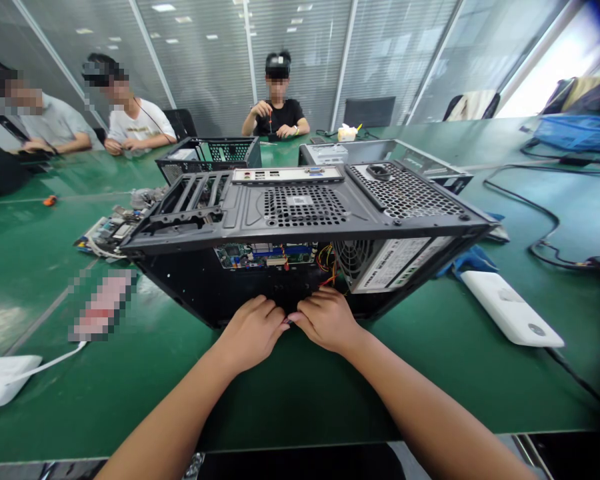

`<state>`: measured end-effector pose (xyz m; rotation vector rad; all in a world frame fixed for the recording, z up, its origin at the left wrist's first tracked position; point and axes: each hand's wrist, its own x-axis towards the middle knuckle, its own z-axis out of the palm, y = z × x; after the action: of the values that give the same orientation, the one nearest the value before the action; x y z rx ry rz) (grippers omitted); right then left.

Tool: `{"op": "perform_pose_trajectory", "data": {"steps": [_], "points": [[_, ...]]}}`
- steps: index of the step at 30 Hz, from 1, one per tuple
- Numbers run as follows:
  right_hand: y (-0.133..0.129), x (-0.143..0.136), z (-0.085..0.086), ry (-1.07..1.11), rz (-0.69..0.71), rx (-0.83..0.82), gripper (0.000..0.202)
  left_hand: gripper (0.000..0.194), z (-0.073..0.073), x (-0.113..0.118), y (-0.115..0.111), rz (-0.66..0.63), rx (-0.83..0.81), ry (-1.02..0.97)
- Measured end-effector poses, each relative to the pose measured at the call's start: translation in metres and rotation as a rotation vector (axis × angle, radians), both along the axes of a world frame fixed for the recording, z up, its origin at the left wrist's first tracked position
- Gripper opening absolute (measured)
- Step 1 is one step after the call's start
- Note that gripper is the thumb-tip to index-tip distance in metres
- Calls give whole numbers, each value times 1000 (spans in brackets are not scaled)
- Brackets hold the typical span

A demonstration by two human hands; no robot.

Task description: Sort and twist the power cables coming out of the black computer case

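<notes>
A black computer case point(245, 213) stands before me on the green table, its back panel facing up and its near side open. Inside show a motherboard point(265, 257), a power supply point(395, 267) with a labelled side, and red and yellow wires point(327, 260). My left hand point(255, 330) and my right hand point(325, 320) meet at the lower part of the case's open side. Both are closed, fingers curled inward, thumb tips almost touching. A tiny dark bit shows between the thumbs; what they grip is mostly hidden.
Two more open cases point(210, 152) point(385, 150) stand behind. Loose circuit boards point(115, 230) lie at left, near a blurred-out pinkish item point(105, 305) on a white cable. A white power bank point(510, 307) and black cables point(545, 220) lie at right. Several people sit across the table point(535, 393).
</notes>
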<state>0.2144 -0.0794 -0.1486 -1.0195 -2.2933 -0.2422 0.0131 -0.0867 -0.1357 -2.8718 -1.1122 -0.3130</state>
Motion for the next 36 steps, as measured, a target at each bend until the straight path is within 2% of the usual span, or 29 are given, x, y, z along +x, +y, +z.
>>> {"op": "perform_pose_trajectory", "data": {"steps": [6,19,31,36], "points": [[0,0,0,-3,-8,-22,52,30,0,1,0,-7,50,-11],[0,-1,-2,-6,-33,-12,45,32,0,0,3,12,-4,-22],[0,-1,0,7,-49,-113,46,33,-6,1,7,3,32,-7],[0,-2,1,26,-42,-88,45,34,-9,0,8,0,20,-21]]}}
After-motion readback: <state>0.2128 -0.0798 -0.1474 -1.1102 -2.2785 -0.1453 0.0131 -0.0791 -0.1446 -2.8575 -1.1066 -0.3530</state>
